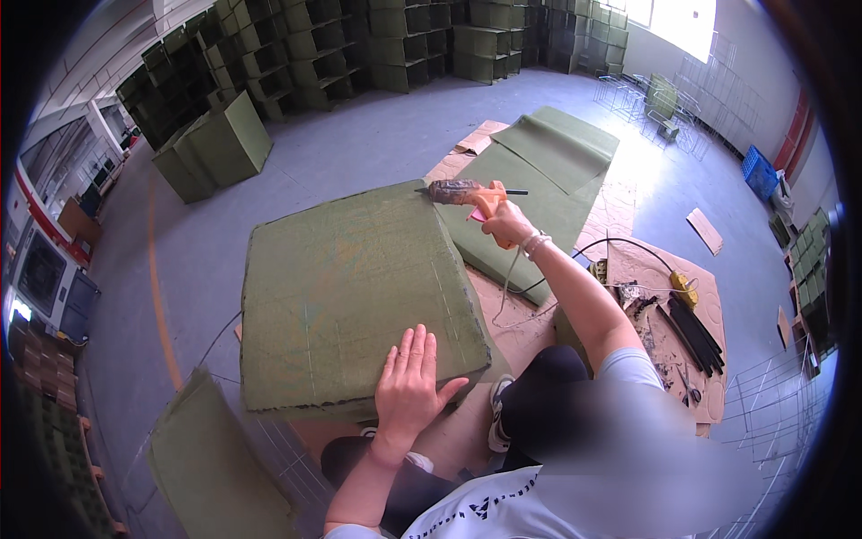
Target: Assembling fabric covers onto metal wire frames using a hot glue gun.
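Left hand (409,388) flat, fingers spread, pinning green felt box (355,292); my right hand (505,222) grips glue gun (469,192) (gluing far edge); next needs steady bead.

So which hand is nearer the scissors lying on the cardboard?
Right. The right hand grips an orange glue gun at the felt-covered box's far corner; the left hand lies flat on its near edge, farther from the scissors.

Green felt box (350,287) blocks ahead; bare floor (359,144) lies open beyond.
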`<state>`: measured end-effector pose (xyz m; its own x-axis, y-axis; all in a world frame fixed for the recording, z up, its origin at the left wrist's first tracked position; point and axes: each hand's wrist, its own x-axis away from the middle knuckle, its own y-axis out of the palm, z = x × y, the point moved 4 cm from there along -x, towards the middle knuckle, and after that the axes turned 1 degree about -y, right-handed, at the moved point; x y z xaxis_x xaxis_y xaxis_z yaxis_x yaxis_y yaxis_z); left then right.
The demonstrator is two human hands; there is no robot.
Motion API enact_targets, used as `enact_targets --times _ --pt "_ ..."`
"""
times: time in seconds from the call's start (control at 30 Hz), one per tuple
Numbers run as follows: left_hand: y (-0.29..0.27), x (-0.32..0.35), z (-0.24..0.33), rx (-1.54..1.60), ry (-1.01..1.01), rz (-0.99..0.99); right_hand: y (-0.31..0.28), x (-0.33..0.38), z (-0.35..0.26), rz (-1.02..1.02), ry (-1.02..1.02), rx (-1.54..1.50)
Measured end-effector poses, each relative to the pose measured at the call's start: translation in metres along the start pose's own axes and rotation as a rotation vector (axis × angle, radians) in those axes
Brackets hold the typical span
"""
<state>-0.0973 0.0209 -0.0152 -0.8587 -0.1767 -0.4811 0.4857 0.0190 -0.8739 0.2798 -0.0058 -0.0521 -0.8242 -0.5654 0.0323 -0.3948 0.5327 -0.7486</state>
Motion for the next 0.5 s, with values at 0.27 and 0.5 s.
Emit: enact_targets --times 0.27,0.5 --pt "0.000 0.002 0.002 0.001 -0.005 0.001 -0.014 0.068 0.017 -0.057 -0.056 0.027" --pt "0.003 0.001 0.001 0.010 -0.011 -0.011 -0.024 0.141 0.032 -0.110 -0.021 0.041"
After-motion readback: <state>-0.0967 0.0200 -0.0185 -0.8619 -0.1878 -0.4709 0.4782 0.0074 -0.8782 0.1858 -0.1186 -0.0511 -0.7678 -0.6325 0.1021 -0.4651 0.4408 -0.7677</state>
